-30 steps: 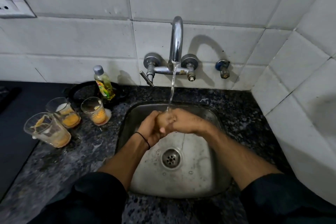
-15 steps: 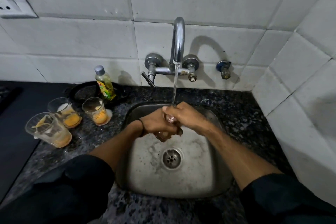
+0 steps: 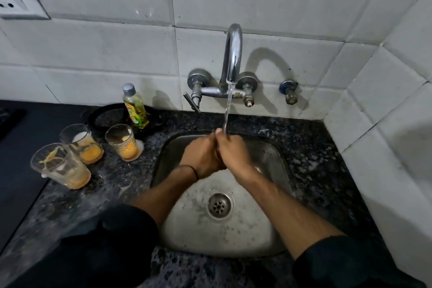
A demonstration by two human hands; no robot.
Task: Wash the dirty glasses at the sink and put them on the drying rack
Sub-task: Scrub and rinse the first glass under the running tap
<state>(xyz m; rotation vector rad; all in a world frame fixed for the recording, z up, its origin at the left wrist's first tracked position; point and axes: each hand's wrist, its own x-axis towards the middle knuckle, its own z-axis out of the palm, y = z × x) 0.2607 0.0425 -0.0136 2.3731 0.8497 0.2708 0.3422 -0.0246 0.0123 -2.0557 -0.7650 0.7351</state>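
Three dirty glasses with orange residue stand on the granite counter left of the sink: one nearest me, one behind it, one closer to the sink. Over the steel sink, my left hand and my right hand are pressed together under the water stream from the tap. My right hand's fingers wrap over my curled left hand. No glass shows between them. No drying rack is in view.
A bottle of yellow dish soap stands on a black round dish behind the glasses. A dark surface lies at far left. A tiled side wall closes the right. A wall socket is at upper left.
My clasped hands have rubbed against each other and risen slightly toward the spout. The right hand now covers more of the left. The glasses have not moved.
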